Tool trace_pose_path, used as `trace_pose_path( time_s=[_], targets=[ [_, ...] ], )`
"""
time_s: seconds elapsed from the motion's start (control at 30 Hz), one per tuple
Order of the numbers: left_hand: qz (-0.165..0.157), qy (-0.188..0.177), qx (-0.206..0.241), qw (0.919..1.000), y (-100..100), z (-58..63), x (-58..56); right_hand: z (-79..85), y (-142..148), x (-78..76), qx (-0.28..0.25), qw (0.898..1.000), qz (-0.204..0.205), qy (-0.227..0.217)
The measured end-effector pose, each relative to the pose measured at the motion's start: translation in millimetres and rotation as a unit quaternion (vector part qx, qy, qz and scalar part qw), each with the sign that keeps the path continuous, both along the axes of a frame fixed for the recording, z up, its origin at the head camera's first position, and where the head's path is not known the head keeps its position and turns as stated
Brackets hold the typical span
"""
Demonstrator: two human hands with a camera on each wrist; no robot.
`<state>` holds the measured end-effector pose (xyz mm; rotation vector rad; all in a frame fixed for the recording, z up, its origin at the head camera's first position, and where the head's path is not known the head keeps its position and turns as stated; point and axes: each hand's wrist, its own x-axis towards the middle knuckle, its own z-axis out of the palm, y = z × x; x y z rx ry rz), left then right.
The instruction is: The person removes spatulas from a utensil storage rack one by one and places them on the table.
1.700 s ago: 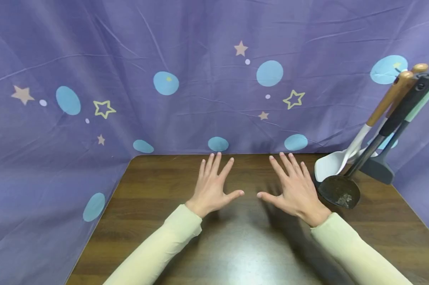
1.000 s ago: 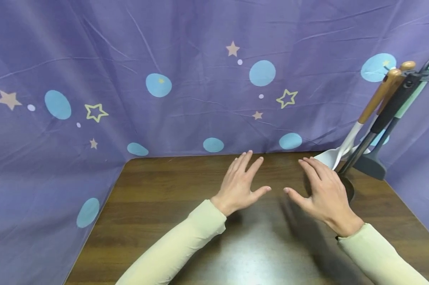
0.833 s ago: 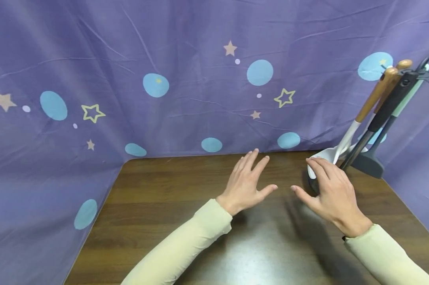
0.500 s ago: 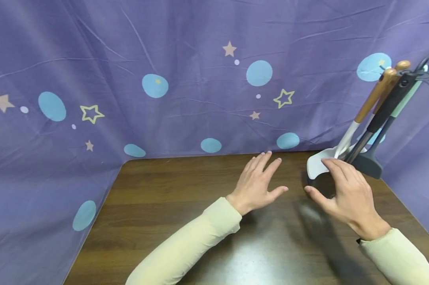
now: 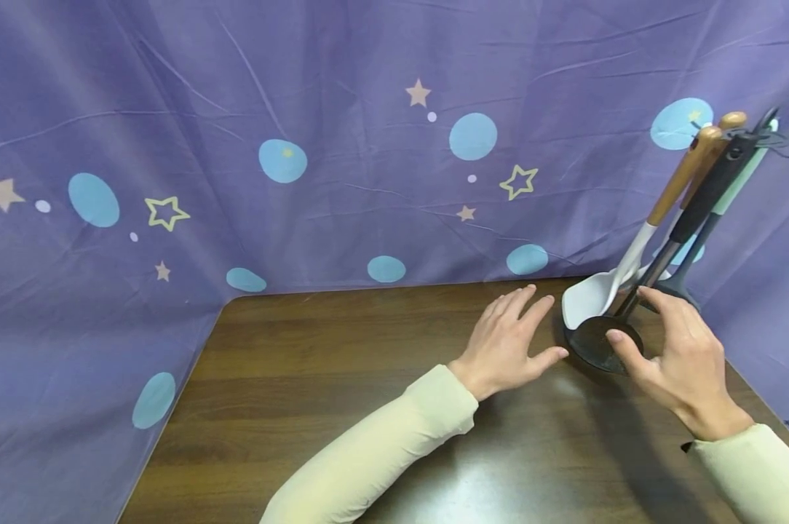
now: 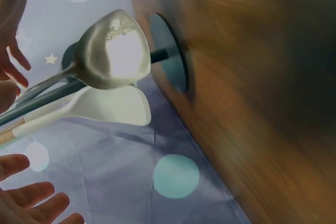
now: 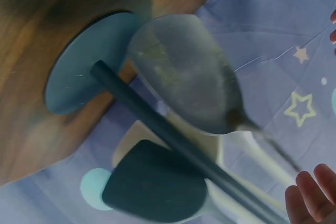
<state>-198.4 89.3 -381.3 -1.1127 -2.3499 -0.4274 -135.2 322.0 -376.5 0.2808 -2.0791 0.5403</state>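
Observation:
My right hand [image 5: 686, 360] is beside the metal turner [image 5: 630, 302], fingers slightly bent and thumb apart, in front of its blade. Whether it touches the shaft cannot be told. The turner [image 6: 113, 51] has a broad metal blade and a black handle [image 5: 705, 193]; it hangs among other utensils on a stand with a round dark base [image 7: 86, 69]. My left hand [image 5: 506, 342] hovers left of the stand, fingers spread, holding nothing. Its fingers [image 6: 44, 208] show at the lower left of the left wrist view; the right hand's fingers [image 7: 315, 198] show in the right wrist view.
Behind the turner hang a white spatula [image 5: 587, 298] with a wooden handle and a dark turner [image 7: 157, 184] with a light green handle. The stand is at the back right of the wooden table [image 5: 290, 386]. A purple patterned curtain [image 5: 342, 87] surrounds the table.
Both hands have moved right. The right hand has passed over the front of the turner's blade to its right side, near the shaft. The head view has shifted slightly right.

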Motion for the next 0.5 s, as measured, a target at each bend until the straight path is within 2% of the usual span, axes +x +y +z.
trace_pose_path(
  time_s=[0.13,0.37,0.5],
  targets=[
    [-0.006,-0.001,0.003,1.0,11,3.2,2.4,-4.9,11,-0.5,-0.045,0.998,-0.008,-0.032],
    [-0.015,-0.009,0.017,0.9997,27,8.7,3.4,-10.5,25,-8.3,-0.13,0.991,0.026,-0.032],
    [-0.02,-0.015,0.016,0.9996,39,9.6,3.5,-9.8,28,-10.8,-0.174,0.983,0.02,-0.055]
  ],
)
